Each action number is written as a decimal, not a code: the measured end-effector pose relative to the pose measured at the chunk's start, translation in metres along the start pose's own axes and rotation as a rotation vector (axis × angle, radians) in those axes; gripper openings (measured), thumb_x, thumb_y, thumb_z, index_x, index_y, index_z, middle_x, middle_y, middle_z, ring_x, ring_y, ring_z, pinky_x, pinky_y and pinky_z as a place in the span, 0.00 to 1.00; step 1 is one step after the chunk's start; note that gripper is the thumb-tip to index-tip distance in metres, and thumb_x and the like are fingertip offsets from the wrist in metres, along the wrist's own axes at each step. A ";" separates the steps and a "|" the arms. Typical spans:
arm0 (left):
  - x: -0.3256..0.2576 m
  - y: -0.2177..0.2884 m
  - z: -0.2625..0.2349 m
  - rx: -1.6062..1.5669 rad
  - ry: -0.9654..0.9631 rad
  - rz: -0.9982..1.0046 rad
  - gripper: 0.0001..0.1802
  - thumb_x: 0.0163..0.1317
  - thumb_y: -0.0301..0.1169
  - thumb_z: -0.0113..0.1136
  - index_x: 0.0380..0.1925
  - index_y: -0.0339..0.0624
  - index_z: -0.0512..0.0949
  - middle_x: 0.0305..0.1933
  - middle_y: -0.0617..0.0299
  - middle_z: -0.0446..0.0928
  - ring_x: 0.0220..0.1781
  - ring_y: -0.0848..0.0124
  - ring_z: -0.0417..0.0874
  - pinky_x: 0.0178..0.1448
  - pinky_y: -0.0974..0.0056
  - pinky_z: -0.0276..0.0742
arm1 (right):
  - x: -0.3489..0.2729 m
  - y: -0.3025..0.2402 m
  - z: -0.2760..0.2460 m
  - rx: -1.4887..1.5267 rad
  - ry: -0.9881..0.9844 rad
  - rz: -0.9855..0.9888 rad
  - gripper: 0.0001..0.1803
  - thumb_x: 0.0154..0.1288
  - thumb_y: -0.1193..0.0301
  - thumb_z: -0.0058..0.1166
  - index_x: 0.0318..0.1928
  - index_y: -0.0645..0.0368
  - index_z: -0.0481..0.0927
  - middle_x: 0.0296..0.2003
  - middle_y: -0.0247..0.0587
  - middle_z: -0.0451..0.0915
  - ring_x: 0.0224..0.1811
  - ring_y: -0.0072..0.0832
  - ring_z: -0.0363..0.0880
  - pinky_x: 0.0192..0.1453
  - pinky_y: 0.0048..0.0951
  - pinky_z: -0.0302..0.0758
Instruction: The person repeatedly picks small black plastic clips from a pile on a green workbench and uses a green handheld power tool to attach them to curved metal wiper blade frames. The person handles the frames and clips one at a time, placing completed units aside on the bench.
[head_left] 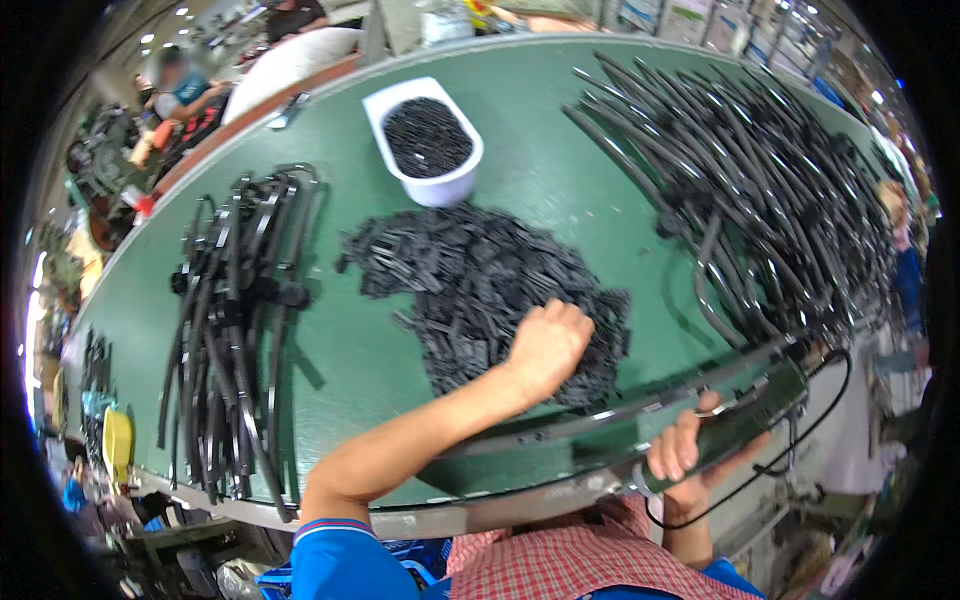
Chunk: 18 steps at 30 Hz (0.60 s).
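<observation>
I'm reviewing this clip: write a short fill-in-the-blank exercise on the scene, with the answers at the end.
1. The left hand is at a heap of small ____ pieces.
2. Beyond that heap stands a ____ tub holding many small dark parts.
3. The larger group of glossy tubes lies to the heap's ____, the smaller group on its other side.
4. The tabletop is ____.

Missing words: black; white; right; green.

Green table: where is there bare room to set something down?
Bare tabletop lies between the left tube bundle and the central black pile, and between the white tub and the right tube heap. Crowded: that heap, and the pile under the left hand.
</observation>
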<state>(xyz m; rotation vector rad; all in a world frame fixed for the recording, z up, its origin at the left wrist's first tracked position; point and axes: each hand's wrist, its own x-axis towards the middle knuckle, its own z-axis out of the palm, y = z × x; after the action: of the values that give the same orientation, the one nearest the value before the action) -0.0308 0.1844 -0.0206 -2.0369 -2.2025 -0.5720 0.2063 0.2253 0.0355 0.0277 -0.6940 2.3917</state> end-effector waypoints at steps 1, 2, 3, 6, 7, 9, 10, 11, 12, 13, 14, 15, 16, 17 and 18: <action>-0.002 0.003 0.001 -0.028 0.025 -0.010 0.03 0.50 0.28 0.57 0.24 0.42 0.75 0.29 0.58 0.73 0.36 0.61 0.75 0.41 0.58 0.73 | -0.001 -0.004 -0.003 0.012 0.023 0.011 0.47 0.57 0.29 0.43 0.61 0.57 0.67 0.23 0.42 0.73 0.22 0.35 0.73 0.29 0.39 0.69; -0.003 0.002 0.000 -0.055 0.050 -0.022 0.03 0.50 0.28 0.57 0.24 0.42 0.75 0.29 0.58 0.73 0.36 0.61 0.75 0.41 0.58 0.73 | 0.002 -0.005 -0.006 0.025 0.046 0.025 0.47 0.57 0.29 0.43 0.60 0.57 0.67 0.23 0.43 0.74 0.22 0.36 0.73 0.29 0.40 0.70; -0.004 0.003 0.001 -0.081 0.081 -0.022 0.03 0.50 0.28 0.57 0.24 0.41 0.75 0.29 0.57 0.73 0.36 0.61 0.75 0.41 0.58 0.72 | 0.002 -0.005 -0.007 0.029 0.076 0.013 0.46 0.58 0.31 0.43 0.60 0.58 0.67 0.23 0.44 0.74 0.22 0.37 0.74 0.29 0.40 0.70; -0.005 0.002 -0.001 -0.020 0.043 -0.014 0.04 0.50 0.28 0.56 0.26 0.40 0.76 0.30 0.58 0.74 0.37 0.61 0.75 0.42 0.58 0.72 | 0.010 0.001 0.002 -0.123 0.169 -0.050 0.43 0.61 0.34 0.43 0.61 0.58 0.64 0.21 0.39 0.70 0.22 0.33 0.73 0.30 0.37 0.71; -0.007 0.005 -0.005 0.009 -0.005 -0.026 0.05 0.50 0.28 0.55 0.27 0.40 0.77 0.31 0.58 0.74 0.38 0.62 0.76 0.42 0.58 0.73 | 0.011 0.003 0.005 -0.148 0.199 -0.066 0.43 0.62 0.36 0.44 0.63 0.58 0.63 0.23 0.39 0.70 0.23 0.32 0.73 0.32 0.37 0.72; -0.009 0.007 -0.009 0.043 -0.095 -0.053 0.05 0.50 0.28 0.55 0.28 0.41 0.77 0.32 0.58 0.75 0.38 0.63 0.78 0.41 0.58 0.75 | 0.011 0.009 0.011 -0.195 0.254 -0.106 0.42 0.63 0.38 0.45 0.65 0.57 0.60 0.27 0.37 0.71 0.27 0.31 0.74 0.34 0.36 0.73; -0.010 0.006 -0.009 0.058 -0.135 -0.057 0.05 0.50 0.28 0.55 0.28 0.41 0.77 0.32 0.58 0.75 0.38 0.63 0.78 0.41 0.58 0.76 | 0.010 0.012 0.017 -0.179 0.295 -0.119 0.41 0.65 0.41 0.45 0.67 0.57 0.57 0.29 0.36 0.69 0.29 0.29 0.72 0.36 0.35 0.71; -0.010 0.006 -0.005 0.040 -0.111 -0.065 0.05 0.50 0.28 0.55 0.28 0.41 0.77 0.32 0.58 0.76 0.37 0.63 0.79 0.40 0.58 0.76 | 0.008 0.015 0.023 -0.162 0.336 -0.131 0.40 0.67 0.44 0.45 0.69 0.58 0.54 0.32 0.36 0.68 0.31 0.28 0.70 0.38 0.34 0.69; -0.009 0.005 -0.005 0.018 -0.060 -0.061 0.05 0.52 0.29 0.56 0.28 0.41 0.77 0.31 0.59 0.76 0.37 0.62 0.79 0.40 0.57 0.76 | 0.006 0.017 0.027 -0.146 0.377 -0.147 0.40 0.69 0.47 0.45 0.70 0.58 0.52 0.34 0.35 0.67 0.33 0.27 0.68 0.40 0.33 0.67; -0.010 0.005 -0.005 -0.015 -0.034 -0.074 0.05 0.52 0.30 0.58 0.28 0.42 0.77 0.31 0.59 0.76 0.37 0.62 0.79 0.40 0.57 0.76 | 0.003 0.014 0.022 -0.148 0.243 -0.112 0.41 0.69 0.49 0.47 0.72 0.57 0.48 0.40 0.34 0.67 0.37 0.27 0.67 0.44 0.34 0.66; -0.011 0.006 -0.005 -0.047 -0.008 -0.087 0.05 0.53 0.31 0.59 0.28 0.42 0.77 0.31 0.60 0.76 0.37 0.62 0.78 0.40 0.57 0.75 | 0.002 0.014 0.024 -0.131 0.274 -0.126 0.40 0.70 0.49 0.46 0.71 0.58 0.49 0.40 0.36 0.69 0.35 0.28 0.69 0.41 0.34 0.68; -0.011 0.007 -0.006 -0.079 0.039 -0.085 0.06 0.54 0.33 0.61 0.27 0.44 0.78 0.31 0.61 0.75 0.37 0.63 0.77 0.41 0.57 0.72 | -0.001 0.011 0.024 -0.165 0.261 -0.129 0.41 0.68 0.47 0.48 0.71 0.56 0.51 0.40 0.36 0.70 0.34 0.28 0.72 0.39 0.36 0.72; -0.011 0.008 -0.006 -0.101 0.099 -0.085 0.06 0.54 0.33 0.61 0.26 0.45 0.79 0.31 0.63 0.75 0.38 0.64 0.76 0.43 0.58 0.69 | -0.001 0.010 0.025 -0.198 0.249 -0.132 0.41 0.65 0.45 0.50 0.70 0.54 0.54 0.41 0.37 0.72 0.32 0.28 0.75 0.37 0.37 0.75; -0.008 0.003 -0.004 -0.103 0.107 -0.078 0.05 0.54 0.33 0.61 0.25 0.45 0.79 0.30 0.63 0.75 0.38 0.65 0.75 0.43 0.59 0.68 | 0.001 0.012 0.028 -0.227 0.264 -0.176 0.41 0.66 0.44 0.48 0.70 0.54 0.55 0.40 0.38 0.74 0.30 0.29 0.76 0.34 0.36 0.76; -0.008 -0.002 -0.003 -0.112 0.115 -0.076 0.05 0.55 0.33 0.61 0.24 0.45 0.79 0.30 0.64 0.75 0.38 0.65 0.75 0.44 0.60 0.67 | 0.002 0.013 0.030 -0.225 0.267 -0.170 0.41 0.66 0.44 0.48 0.70 0.54 0.54 0.39 0.38 0.75 0.29 0.29 0.76 0.33 0.36 0.76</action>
<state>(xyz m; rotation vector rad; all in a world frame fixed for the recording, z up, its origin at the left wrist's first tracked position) -0.0325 0.1760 -0.0208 -1.9231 -2.2363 -0.8164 0.1930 0.2030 0.0560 -0.3093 -0.7936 2.0929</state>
